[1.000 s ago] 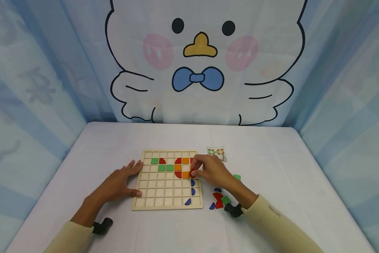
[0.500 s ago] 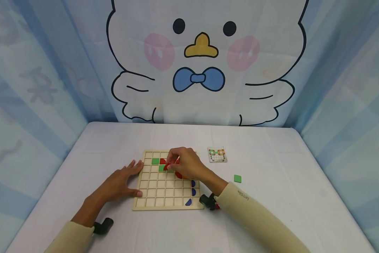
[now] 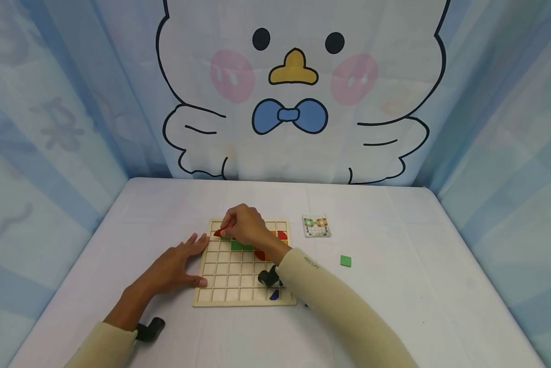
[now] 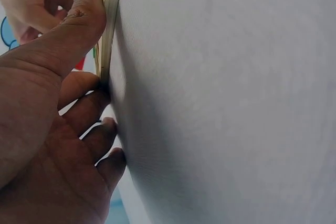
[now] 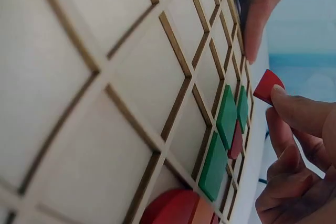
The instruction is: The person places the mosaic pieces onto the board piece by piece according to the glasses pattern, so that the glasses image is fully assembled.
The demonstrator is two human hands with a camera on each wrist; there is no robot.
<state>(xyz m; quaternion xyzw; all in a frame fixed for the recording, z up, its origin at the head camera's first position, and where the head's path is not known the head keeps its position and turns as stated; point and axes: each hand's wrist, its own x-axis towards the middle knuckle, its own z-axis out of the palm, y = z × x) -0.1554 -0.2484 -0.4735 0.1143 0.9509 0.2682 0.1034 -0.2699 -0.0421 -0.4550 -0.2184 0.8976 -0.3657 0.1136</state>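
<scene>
My right hand (image 3: pixel 248 225) pinches a red quarter-circle tile (image 5: pixel 269 86) between thumb and fingertips, over the upper left of a wooden grid board (image 3: pixel 229 281). In the right wrist view the tile is held tilted, clear of the board surface. My left hand (image 3: pixel 176 263) rests along the board's left edge, fingers and thumb spread and touching it. Green square tiles (image 5: pixel 226 121) and a red tile (image 5: pixel 236 140) lie in cells beneath the right hand. The right forearm hides part of the red and orange group of tiles.
Blue tiles with a curved side (image 3: pixel 274 295) lie at the board's lower right, partly behind the right sleeve. A small pattern card (image 3: pixel 316 226) lies beyond the board's right corner. One loose green square (image 3: pixel 346 261) sits on the white table (image 3: pixel 395 286).
My right hand has carried the red tile leftward, from the board's right side across to its upper left corner. The left hand has stayed at the left edge.
</scene>
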